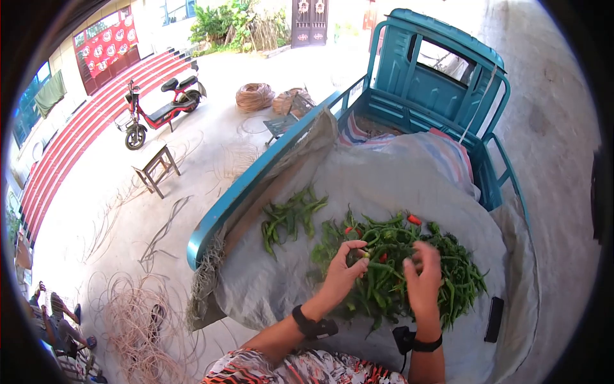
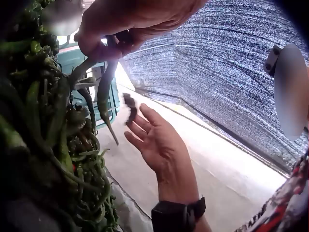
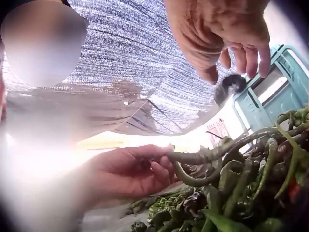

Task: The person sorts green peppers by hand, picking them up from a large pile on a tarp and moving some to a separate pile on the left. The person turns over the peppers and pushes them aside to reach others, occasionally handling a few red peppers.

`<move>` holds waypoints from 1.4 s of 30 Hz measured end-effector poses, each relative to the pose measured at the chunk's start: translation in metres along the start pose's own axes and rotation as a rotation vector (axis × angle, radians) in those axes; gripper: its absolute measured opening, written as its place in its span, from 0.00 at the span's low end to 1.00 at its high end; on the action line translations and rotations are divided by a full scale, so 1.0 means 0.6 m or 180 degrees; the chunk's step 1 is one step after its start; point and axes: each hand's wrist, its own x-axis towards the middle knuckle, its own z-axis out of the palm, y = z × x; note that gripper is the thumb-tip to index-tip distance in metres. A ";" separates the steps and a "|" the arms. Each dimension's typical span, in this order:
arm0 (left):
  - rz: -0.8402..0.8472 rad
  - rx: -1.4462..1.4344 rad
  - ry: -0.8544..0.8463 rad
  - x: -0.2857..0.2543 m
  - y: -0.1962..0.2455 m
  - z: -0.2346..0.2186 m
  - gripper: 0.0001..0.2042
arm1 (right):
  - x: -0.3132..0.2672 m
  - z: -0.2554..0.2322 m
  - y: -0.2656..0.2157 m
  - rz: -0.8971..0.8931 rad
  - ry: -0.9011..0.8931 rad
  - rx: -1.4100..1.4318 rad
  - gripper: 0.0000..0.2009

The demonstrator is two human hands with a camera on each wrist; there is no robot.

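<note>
A big pile of green chili peppers (image 1: 460,275) with a few red ones (image 1: 414,219) lies on a grey tarp (image 1: 384,173) in a blue cart bed. My left hand (image 1: 359,254) pinches a couple of green peppers (image 2: 104,92) by their stems at the pile's left edge. In the right wrist view the left hand (image 3: 154,166) grips the same curved stems (image 3: 203,157). My right hand (image 1: 419,257) hovers over the pile with straight, relaxed fingers and holds nothing; its bare palm (image 2: 161,140) shows. A small dark scrap (image 2: 130,107) is in the air by its fingertips.
A smaller heap of green peppers (image 1: 291,217) lies to the left on the tarp. A black flat object (image 1: 494,319) sits at the tarp's right edge. The blue cart rail (image 1: 256,179) borders the left. On the ground stand a stool (image 1: 157,168) and a red scooter (image 1: 160,109).
</note>
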 end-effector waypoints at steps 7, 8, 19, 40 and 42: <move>0.0066 0.0044 -0.0545 -0.010 0.023 -0.004 0.12 | -0.037 0.038 -0.008 -0.0525 -0.1148 0.0111 0.18; 0.0018 0.0035 -0.0520 -0.009 0.025 -0.006 0.12 | -0.042 0.040 -0.008 -0.0368 -0.1155 0.0206 0.17; -0.0174 0.0284 -0.0027 0.014 0.007 -0.035 0.12 | 0.001 0.001 0.011 -0.0004 -0.0220 0.0229 0.16; 0.1021 0.3744 -0.1165 0.012 0.073 -0.031 0.21 | -0.061 0.083 0.009 0.0139 -0.0967 -0.1293 0.16; -0.0083 0.4125 -0.1585 -0.011 0.072 -0.039 0.21 | -0.054 0.093 0.013 0.0230 -0.1168 -0.1432 0.16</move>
